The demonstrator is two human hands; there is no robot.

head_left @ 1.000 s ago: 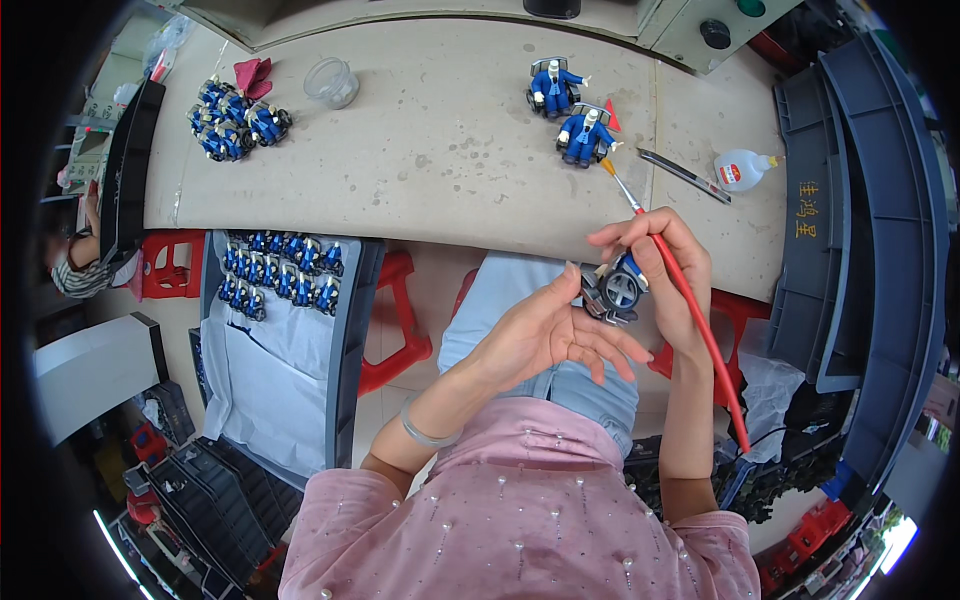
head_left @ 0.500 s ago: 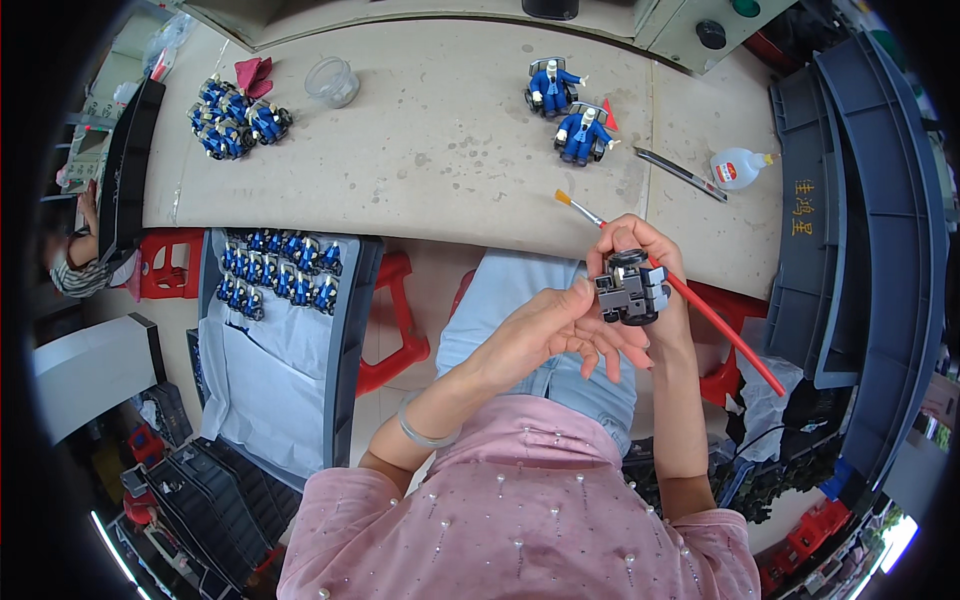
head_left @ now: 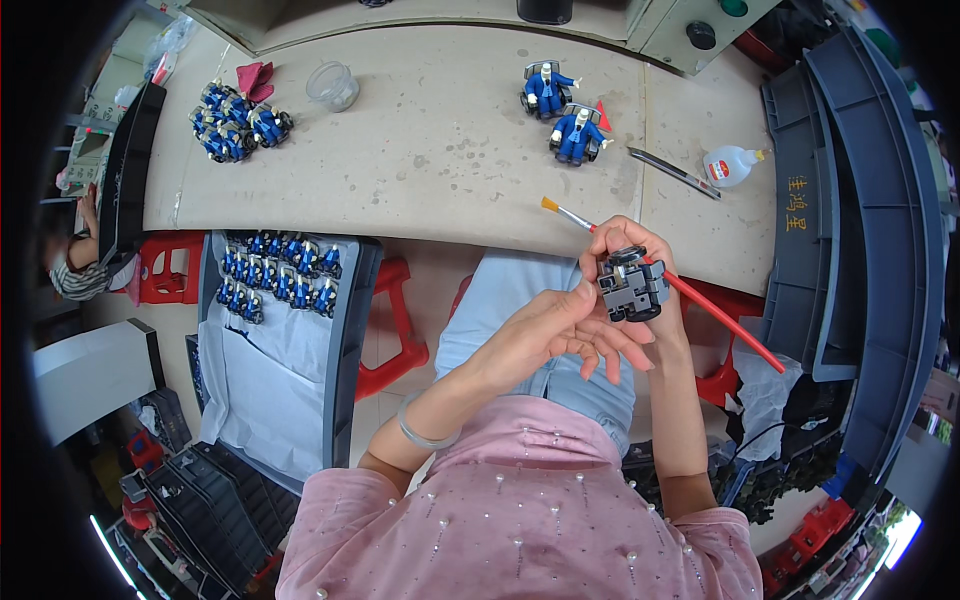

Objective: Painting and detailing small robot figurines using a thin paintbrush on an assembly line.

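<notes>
Between my hands is a small toy vehicle point(head_left: 632, 290), its grey-and-black underside and black wheels facing up. My right hand point(head_left: 640, 240) grips it by the upper wheel. The same hand holds a paintbrush point(head_left: 725, 323) with a red handle, which slants past the toy; its yellow bristles point to the far left. My left hand point(head_left: 565, 325) lies beside and below the toy, thumb touching its edge, fingers stretched out and spread. Two blue-suited figures seated in black wheeled chairs, a nearer one point(head_left: 577, 135) and a farther one point(head_left: 546, 90), stand on the table beyond.
On the table point(head_left: 420, 190) are a cluster of similar figures point(head_left: 232, 120), a red cloth point(head_left: 255, 80), a clear cup point(head_left: 332, 87), a dark slim blade-like tool point(head_left: 675, 172) and a white squeeze bottle point(head_left: 730, 166). Left stands a lined crate point(head_left: 354, 340) with figure rows; right, grey crates point(head_left: 800, 220).
The toy has turned slightly in my right hand, and the brush has shifted a little to the left with it. My left hand stays nearly in place. The view has moved slightly.
</notes>
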